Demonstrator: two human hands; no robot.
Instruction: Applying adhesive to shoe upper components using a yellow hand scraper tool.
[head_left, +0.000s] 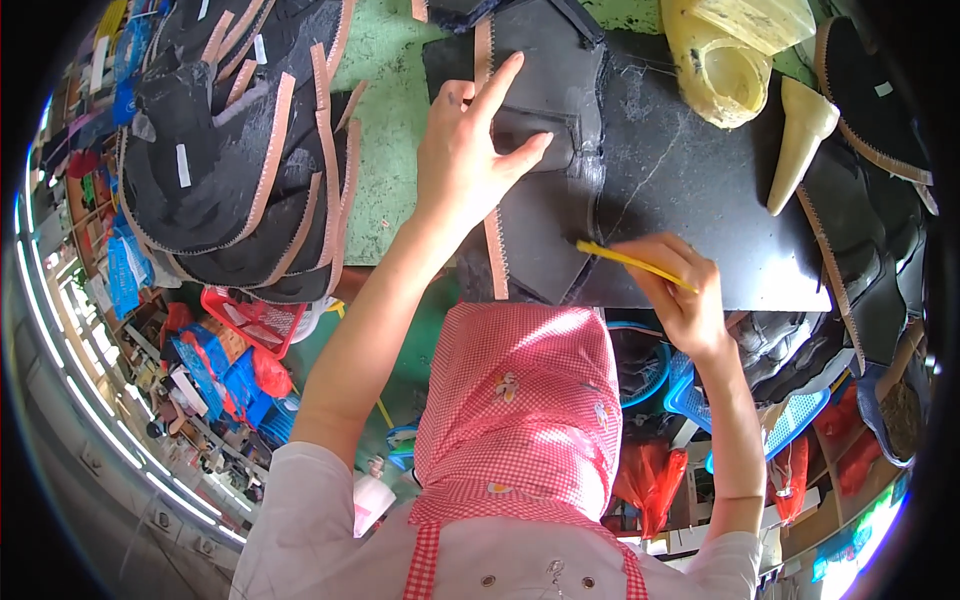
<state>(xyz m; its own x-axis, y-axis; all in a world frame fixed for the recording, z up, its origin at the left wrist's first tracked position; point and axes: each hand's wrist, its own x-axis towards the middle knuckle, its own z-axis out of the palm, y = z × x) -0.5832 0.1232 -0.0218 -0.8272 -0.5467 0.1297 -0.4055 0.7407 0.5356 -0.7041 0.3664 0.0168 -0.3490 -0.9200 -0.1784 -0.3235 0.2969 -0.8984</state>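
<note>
A black leather-like piece lies on the dark board in front of me, with a pinkish zigzag-edged strip along its left side. My left hand rests over that strip and the piece, its thumb and forefinger stretched apart. In my right hand is a slim yellow-handled brush, pinched between the fingers. Its dark tip points left and meets, or hovers just over, the lower right part of the piece; which one I cannot tell.
Similar black pieces with pinkish strips are heaped on the green table at left; more lie at right. Beyond the dark board sits a yellowish container with a round opening, beside a cream horn-shaped object. Blue baskets stand below.
</note>
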